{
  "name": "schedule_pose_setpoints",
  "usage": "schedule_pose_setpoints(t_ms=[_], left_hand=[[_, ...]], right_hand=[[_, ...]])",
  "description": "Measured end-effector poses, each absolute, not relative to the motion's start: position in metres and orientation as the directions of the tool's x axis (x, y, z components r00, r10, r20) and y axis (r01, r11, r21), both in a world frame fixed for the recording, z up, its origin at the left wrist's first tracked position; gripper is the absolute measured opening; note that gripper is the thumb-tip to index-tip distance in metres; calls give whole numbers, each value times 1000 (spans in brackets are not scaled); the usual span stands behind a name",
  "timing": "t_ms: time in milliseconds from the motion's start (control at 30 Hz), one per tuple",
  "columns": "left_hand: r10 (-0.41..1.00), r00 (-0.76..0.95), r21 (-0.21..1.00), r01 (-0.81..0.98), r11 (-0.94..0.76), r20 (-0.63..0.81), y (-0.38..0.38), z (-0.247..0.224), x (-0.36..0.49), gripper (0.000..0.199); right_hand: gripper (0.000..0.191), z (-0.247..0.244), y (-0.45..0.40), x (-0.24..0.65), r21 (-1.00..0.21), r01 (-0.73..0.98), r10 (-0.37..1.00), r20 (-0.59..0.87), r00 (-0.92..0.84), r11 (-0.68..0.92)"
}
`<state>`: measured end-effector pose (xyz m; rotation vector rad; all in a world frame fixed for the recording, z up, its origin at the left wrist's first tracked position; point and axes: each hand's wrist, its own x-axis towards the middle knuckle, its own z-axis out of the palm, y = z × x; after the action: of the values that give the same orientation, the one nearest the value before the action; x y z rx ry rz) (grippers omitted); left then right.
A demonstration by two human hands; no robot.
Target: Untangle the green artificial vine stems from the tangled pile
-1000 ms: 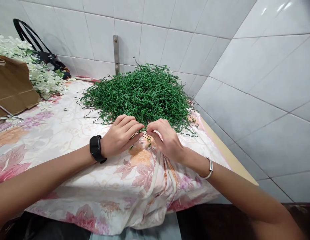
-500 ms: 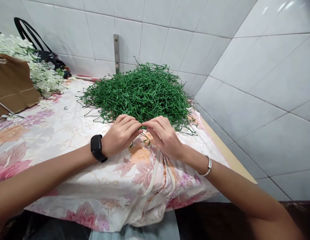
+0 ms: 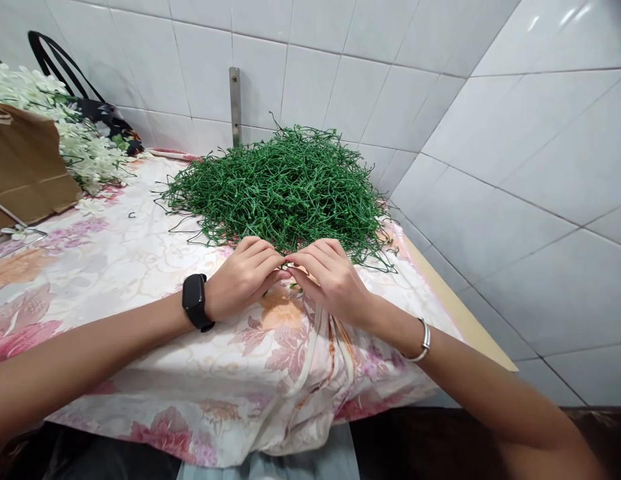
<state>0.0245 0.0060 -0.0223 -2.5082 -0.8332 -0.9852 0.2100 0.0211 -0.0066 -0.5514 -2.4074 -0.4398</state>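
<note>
A large heap of thin green plastic stems (image 3: 285,187) lies on the flowered cloth against the tiled wall. Just in front of it my left hand (image 3: 247,277), with a black watch at the wrist, is closed in a pinch on a green stem. My right hand (image 3: 330,277), with a silver bangle at the wrist, pinches the same small green piece from the other side. The fingertips of both hands meet. Most of the held piece is hidden behind the fingers, and small green ends show just below them.
On the left are white artificial flowers (image 3: 90,150), a brown cardboard piece (image 3: 33,173), a dark bag (image 3: 103,117) and a metal wire tool (image 3: 20,223). The flowered cloth (image 3: 140,267) hangs over the front edge. A metal bracket (image 3: 235,107) is on the wall.
Both hands have moved slightly down, toward me, with their fingertips still together. The green ends hanging under the fingers show less. The heap looks the same.
</note>
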Motion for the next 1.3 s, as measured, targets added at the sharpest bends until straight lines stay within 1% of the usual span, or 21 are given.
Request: schedule_pose_setpoints(t_ms=[200,267,400,433,533,633,733,967,1233,1300], left_hand=[[439,607,-73,636,-768,662,6,-23,25,17],[456,604,-68,647,-759,654,5,-23,26,17],[473,586,-64,670,-740,659,4,-21,27,15],[474,582,-63,672,-738,660,4,-21,27,15],[487,583,-48,672,-739,650,4,-19,27,14],[493,568,-17,666,-746,659,4,-18,27,13],[506,547,34,656,-754,668,3,-16,27,13],[567,541,142,633,-761,621,1,-14,26,15],[583,566,213,587,-782,582,-3,-11,25,16],[580,582,224,569,-791,570,-5,-10,25,16]], right_hand=[[13,-5,23,213,181,470,256,645,-720,864],[13,-6,24,213,147,463,269,647,-713,874],[14,-8,27,213,3,462,339,676,-654,887],[15,-9,27,213,-17,461,349,678,-647,887],[17,-8,27,213,-16,449,340,677,-652,893],[15,-8,26,213,-35,430,328,702,-632,902],[11,-10,23,213,-95,393,331,732,-596,915],[11,-12,20,210,-224,348,393,736,-552,910],[8,-9,16,209,-230,305,369,743,-559,924],[8,-8,15,209,-254,282,374,738,-562,925]])
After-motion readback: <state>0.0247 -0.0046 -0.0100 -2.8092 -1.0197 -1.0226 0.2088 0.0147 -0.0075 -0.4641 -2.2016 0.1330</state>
